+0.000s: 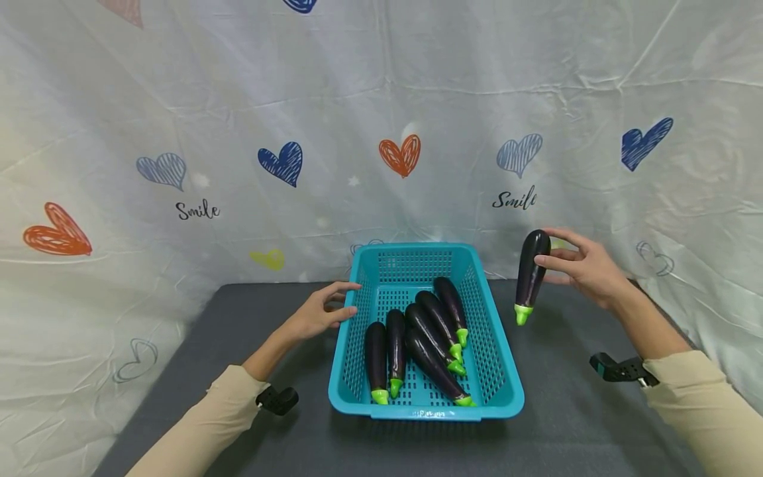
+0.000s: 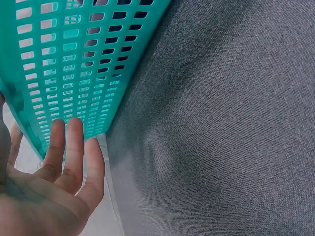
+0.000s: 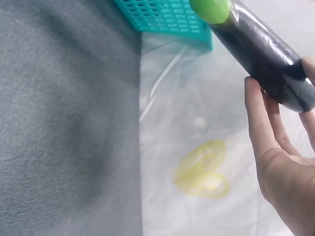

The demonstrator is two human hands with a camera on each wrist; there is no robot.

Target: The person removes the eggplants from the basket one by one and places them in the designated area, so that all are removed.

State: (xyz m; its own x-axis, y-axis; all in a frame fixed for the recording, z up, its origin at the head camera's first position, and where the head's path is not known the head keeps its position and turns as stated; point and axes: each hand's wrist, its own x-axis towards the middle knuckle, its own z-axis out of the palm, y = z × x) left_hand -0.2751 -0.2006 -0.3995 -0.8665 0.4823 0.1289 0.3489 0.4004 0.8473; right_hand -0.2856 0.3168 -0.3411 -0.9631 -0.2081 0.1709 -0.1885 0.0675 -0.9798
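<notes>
My right hand point(image 1: 587, 268) holds a dark purple eggplant point(image 1: 532, 265) near its rounded end, thumb on one side and fingers on the other. The eggplant hangs in the air right of the basket, its bright green stem end point(image 3: 212, 7) down. Several more eggplants point(image 1: 420, 331) lie in a turquoise perforated plastic basket point(image 1: 501, 351), stem ends mostly toward the near side. At the basket's left rim is my left hand point(image 1: 318, 313), its fingertips at the edge. In the left wrist view, fairly straight fingers point(image 2: 74, 152) stand beside the basket's outer wall point(image 2: 74, 73).
The basket stands on a dark grey cloth-covered table point(image 1: 286, 424). Behind the table hangs a pale curtain point(image 1: 334, 86) printed with hearts and the word Smile. A black strap device sits on each wrist.
</notes>
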